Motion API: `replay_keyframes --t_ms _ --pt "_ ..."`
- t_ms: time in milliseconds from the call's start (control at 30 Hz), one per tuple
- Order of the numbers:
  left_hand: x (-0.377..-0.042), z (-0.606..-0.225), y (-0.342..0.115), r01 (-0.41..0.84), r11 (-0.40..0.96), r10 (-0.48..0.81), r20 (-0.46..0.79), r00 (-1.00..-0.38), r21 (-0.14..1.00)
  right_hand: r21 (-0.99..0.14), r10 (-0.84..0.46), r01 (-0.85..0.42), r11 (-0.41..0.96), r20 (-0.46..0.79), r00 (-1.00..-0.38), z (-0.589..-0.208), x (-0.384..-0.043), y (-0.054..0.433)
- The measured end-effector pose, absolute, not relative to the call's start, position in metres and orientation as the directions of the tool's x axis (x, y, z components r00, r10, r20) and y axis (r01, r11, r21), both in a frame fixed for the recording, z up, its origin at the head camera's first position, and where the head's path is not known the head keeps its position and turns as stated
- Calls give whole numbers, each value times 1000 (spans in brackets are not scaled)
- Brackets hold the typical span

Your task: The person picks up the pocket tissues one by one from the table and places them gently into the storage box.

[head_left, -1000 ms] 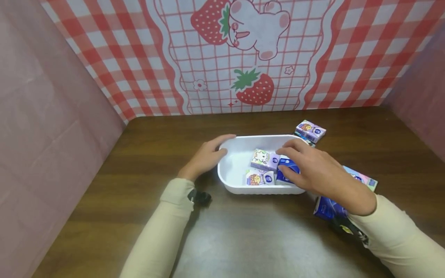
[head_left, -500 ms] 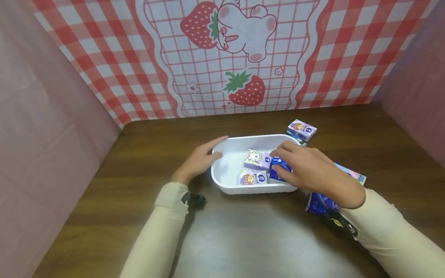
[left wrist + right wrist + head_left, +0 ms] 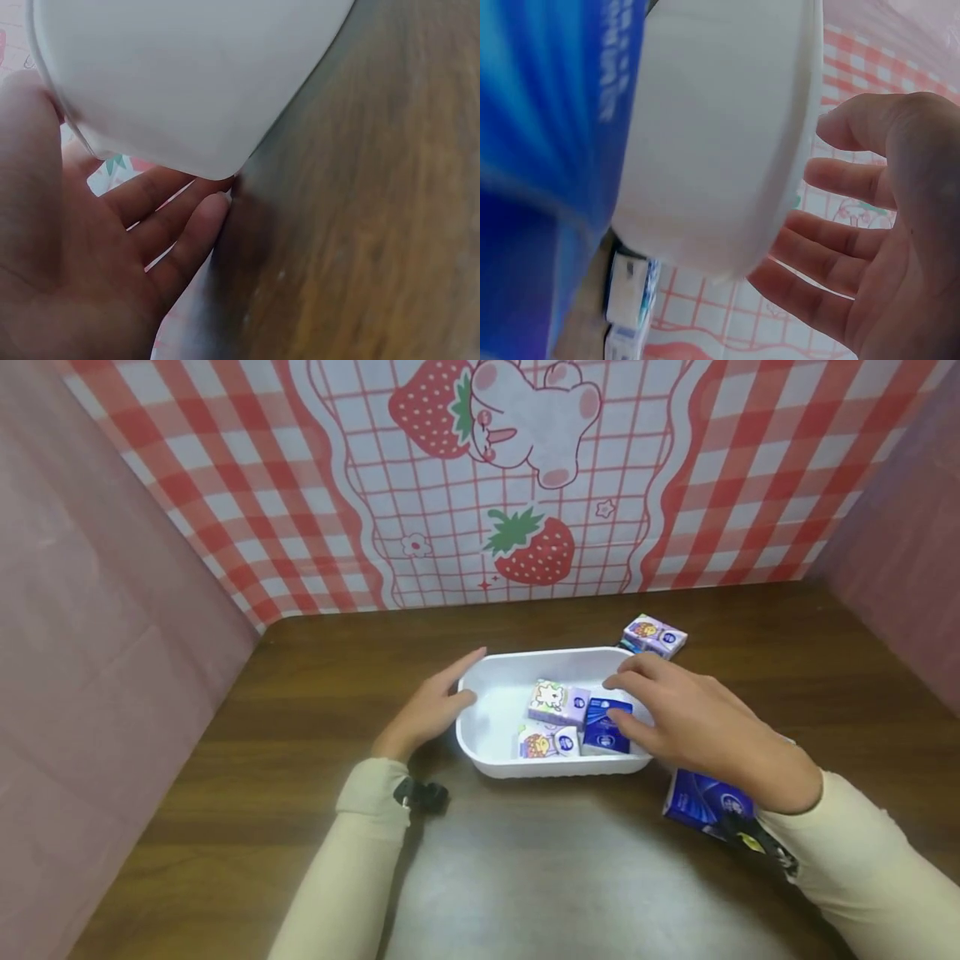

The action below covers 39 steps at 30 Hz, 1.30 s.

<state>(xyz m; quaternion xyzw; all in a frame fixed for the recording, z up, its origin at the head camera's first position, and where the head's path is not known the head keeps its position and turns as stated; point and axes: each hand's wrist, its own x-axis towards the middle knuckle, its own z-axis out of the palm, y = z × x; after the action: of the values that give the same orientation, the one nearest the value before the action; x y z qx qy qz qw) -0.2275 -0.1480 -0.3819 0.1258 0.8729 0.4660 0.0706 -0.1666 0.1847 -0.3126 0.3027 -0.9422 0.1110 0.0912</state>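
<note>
A white plastic tub point(image 3: 495, 767) stands on the table between both hands. My left hand point(image 3: 427, 710) holds its left end, thumb at the rim; in the left wrist view, the fingers point(image 3: 161, 214) lie along the outside. Inside sit a blue tissue pack point(image 3: 600, 735), a purple one with a white cartoon animal point(image 3: 557, 703) and a light one with a brown-haired cartoon figure point(image 3: 546, 743). Over the tub's right end is my right hand point(image 3: 686, 714), its fingers spread and loosely bent, holding nothing. Its thumb overlaps the blue pack in the head view.
Behind the tub's right end, a purple tissue pack point(image 3: 656, 635) lies over another, mostly hidden one. A larger blue pack point(image 3: 697, 802) lies under the right wrist and fills the left of the right wrist view. A checked strawberry cloth point(image 3: 450, 527) hangs behind the table.
My right hand has let go of the blue pack inside the tub and shifted right, with the fingers spread wider. My left hand stays at the tub's left end.
</note>
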Motion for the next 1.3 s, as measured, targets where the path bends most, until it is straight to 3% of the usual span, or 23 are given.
replay_keyframes --t_ms 267,767,1100,1300 --pt "-223 -382 -148 129 523 258 -12 -966 842 -173 -515 -542 823 179 -839 -310 -159 199" --pt "-219 -379 -145 85 511 213 -31 -976 855 -163 -449 -477 864 181 -875 -310 -154 225" --pt "-225 -383 -143 112 498 228 -5 -974 860 -143 -417 -446 883 193 -888 -311 -157 236" --pt "-228 -386 -144 130 496 219 22 -976 859 -125 -373 -390 912 137 -918 -309 -163 241"
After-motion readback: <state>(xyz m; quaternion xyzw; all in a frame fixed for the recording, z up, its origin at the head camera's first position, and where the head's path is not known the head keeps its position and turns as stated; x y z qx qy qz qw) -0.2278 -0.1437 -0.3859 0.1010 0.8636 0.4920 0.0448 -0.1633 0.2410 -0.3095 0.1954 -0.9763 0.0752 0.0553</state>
